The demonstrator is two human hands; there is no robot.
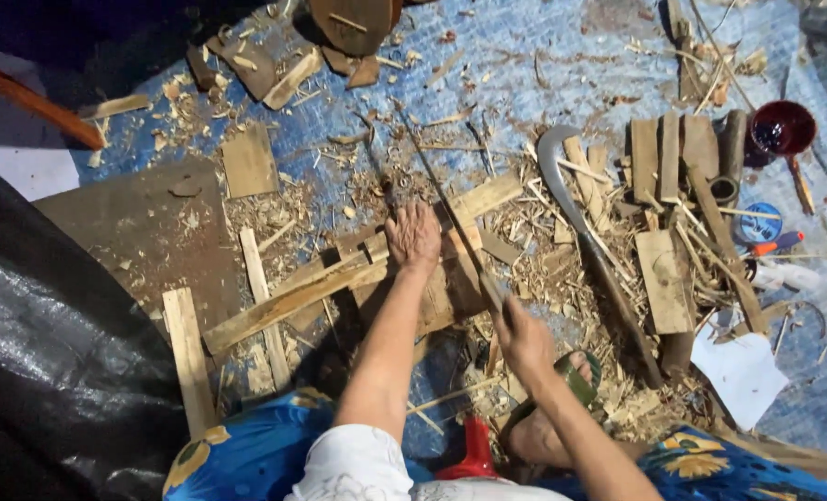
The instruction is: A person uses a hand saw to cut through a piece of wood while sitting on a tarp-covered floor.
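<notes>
Left hand: the left hand (413, 237) lies palm down, fingers spread flat, pressing on a long wooden slat (339, 283); its grip is open and flat, not curled around anything.
Right hand: the right hand (522, 336) has its grip pressed together around the handle end of a long thin blade (441, 199).
Blade, look: dark, narrow and straight, much longer than it is wide, thinning toward its far tip.
Blade, axis: its long axis runs from the right grip up and away to the left, the tip pointing away from the person, passing just beside the left hand's fingers.
Slat, look: pale, rough-split wood, flat and long, with a lighter fresh face.
Slat, axis: it slants from beyond the left grip, on the right, down toward the person's left side; the blade crosses it close to the left hand.
Around the grips: wood shavings (525, 232) and short offcuts lie thick on the blue tarp (515, 65) on the floor under both hands.
Right of the right grip: a curved sickle-like knife (580, 223) lies well apart, and past it a row of short wooden blocks (668, 158).
Far right: a dark red bowl (782, 127).
Below the right grip: a foot in a green sandal (576, 376).
</notes>
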